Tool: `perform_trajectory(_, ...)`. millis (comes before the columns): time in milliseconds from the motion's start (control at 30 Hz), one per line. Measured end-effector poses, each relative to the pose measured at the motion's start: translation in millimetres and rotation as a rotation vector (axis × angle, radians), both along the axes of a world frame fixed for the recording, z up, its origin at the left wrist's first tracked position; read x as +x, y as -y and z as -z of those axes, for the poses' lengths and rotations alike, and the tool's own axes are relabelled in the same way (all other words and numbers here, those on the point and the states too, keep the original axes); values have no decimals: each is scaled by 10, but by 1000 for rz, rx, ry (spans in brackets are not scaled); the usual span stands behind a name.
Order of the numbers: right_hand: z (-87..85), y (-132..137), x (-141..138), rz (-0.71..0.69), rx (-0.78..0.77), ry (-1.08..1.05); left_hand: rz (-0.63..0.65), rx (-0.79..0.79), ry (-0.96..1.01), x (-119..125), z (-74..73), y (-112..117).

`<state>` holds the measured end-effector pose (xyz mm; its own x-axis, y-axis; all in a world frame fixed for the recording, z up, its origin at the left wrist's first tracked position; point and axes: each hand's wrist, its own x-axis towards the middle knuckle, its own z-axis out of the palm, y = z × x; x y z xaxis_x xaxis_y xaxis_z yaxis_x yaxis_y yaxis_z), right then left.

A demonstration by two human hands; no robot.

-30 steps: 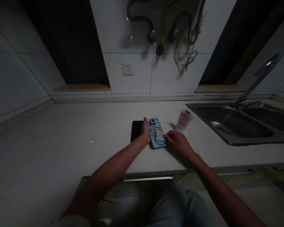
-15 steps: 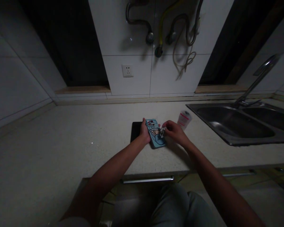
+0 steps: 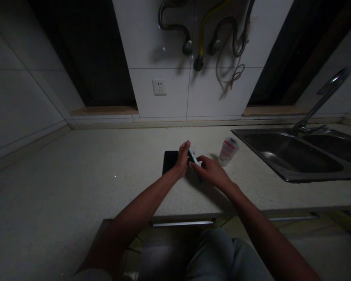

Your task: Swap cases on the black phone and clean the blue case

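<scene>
Over the desk (image 3: 128,187), the phone (image 3: 193,156) stands tilted on edge between the two hands. The left hand (image 3: 181,160) has its fingers clamped around it; the right hand (image 3: 212,170) curls its fingers at the near end, and I can't tell whether they grip. A black slab (image 3: 169,160) lies beside the left wrist. The translucent cup (image 3: 229,150) bears reddish print, too blurred to read.

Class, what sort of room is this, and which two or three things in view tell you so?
Most likely a kitchen: a steel sink with two bowls is set into a long, pale counter, and a curved tap stands behind the bowls.
</scene>
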<state>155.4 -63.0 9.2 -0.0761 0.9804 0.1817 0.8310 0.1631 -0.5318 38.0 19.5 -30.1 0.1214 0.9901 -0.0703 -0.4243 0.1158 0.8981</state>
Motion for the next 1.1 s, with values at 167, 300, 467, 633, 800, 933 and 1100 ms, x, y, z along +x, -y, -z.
perform_trajectory(167,-9,-33,89,157,-45,184,-172,359,-780,-100,-15,-26)
perform_trajectory(300,105,-35,156,274,-159,309,-238,364,-1417,-339,-73,-79)
perform_trajectory(467,220,-16,218,362,-188,333,-118,182,-1684,-667,-178,-175)
perform_trajectory(633,165,-42,217,334,-128,325,-32,61,-1537,-797,-226,-234)
perform_trajectory(800,142,-176,98,234,-64,312,-70,22,-1282,-788,-160,-279)
perform_trajectory(933,204,-353,-49,117,-63,286,-38,17,-1249,-800,-115,-341)
perform_trajectory(1100,299,-653,-206,36,56,33,56,93,-1210,-774,-66,-396)
